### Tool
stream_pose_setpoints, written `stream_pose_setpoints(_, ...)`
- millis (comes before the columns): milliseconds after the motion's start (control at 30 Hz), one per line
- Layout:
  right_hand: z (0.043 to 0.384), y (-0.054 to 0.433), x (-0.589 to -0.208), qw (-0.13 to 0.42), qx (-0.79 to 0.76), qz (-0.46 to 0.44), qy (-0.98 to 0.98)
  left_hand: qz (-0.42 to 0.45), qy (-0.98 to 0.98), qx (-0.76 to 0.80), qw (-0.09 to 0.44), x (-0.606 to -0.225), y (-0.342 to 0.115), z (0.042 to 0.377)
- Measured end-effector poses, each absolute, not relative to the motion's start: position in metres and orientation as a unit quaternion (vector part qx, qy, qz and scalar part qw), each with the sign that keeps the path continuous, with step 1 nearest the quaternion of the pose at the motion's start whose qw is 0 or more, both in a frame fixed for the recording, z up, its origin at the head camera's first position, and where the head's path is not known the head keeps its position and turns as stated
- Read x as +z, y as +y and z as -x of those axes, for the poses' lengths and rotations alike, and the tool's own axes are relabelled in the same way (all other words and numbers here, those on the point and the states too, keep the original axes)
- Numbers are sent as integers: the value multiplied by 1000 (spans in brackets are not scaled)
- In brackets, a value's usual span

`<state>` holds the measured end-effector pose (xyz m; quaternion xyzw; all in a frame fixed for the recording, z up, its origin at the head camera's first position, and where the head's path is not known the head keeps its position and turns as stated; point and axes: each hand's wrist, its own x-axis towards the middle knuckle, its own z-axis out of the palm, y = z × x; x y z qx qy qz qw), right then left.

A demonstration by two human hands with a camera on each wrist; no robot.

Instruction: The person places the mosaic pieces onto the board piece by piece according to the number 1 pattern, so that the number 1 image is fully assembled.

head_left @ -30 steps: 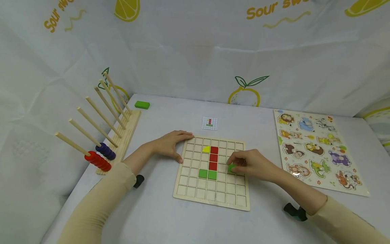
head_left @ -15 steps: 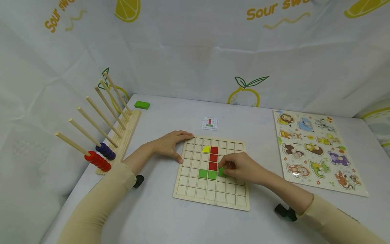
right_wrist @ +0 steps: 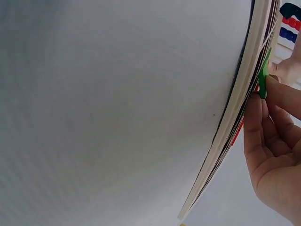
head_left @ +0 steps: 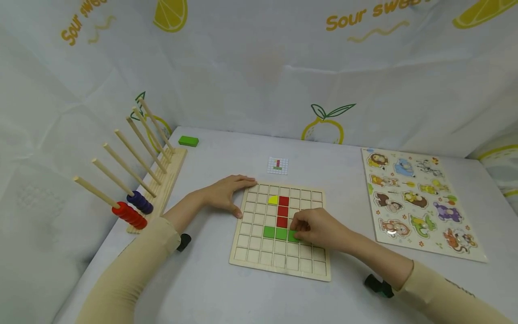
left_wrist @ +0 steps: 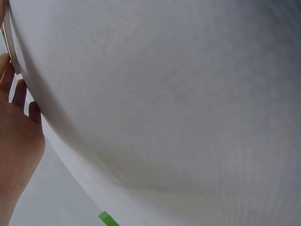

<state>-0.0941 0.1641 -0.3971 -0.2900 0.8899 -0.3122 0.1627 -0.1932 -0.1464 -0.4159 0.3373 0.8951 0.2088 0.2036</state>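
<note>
A wooden grid board [head_left: 279, 266] lies flat on the table. On it, a yellow piece [head_left: 273, 199] with one rounded side sits beside a column of red square tiles [head_left: 282, 210]. Below them runs a row of green squares [head_left: 269, 232]. My right hand [head_left: 321, 229] pinches the green tile [head_left: 293, 236] at the right end of that row; in the right wrist view, thumb and finger meet on this green tile [right_wrist: 263, 80]. My left hand [head_left: 222, 193] rests at the board's upper left side, its fingers and thumb spread along the edge.
A small pattern card [head_left: 277, 165] lies behind the board. To the left stands a wooden peg rack [head_left: 174, 173] with red and dark blue beads. A green block [head_left: 188, 141] is at the back left. An animal puzzle [head_left: 421, 202] occupies the right side.
My right hand has carried the green tile leftward across the board and down beside the other green squares. The left hand has stayed at the board's edge.
</note>
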Motion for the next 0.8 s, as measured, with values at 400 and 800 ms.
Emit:
stream_pose_setpoints(400,93,166,-398,135,-285,309,898,-328,900,201,203,-417,-148,193)
stream_pose_setpoints(800,98,186,-382,61,-252,261,930,-331,899,186,218,-416,-148,187)
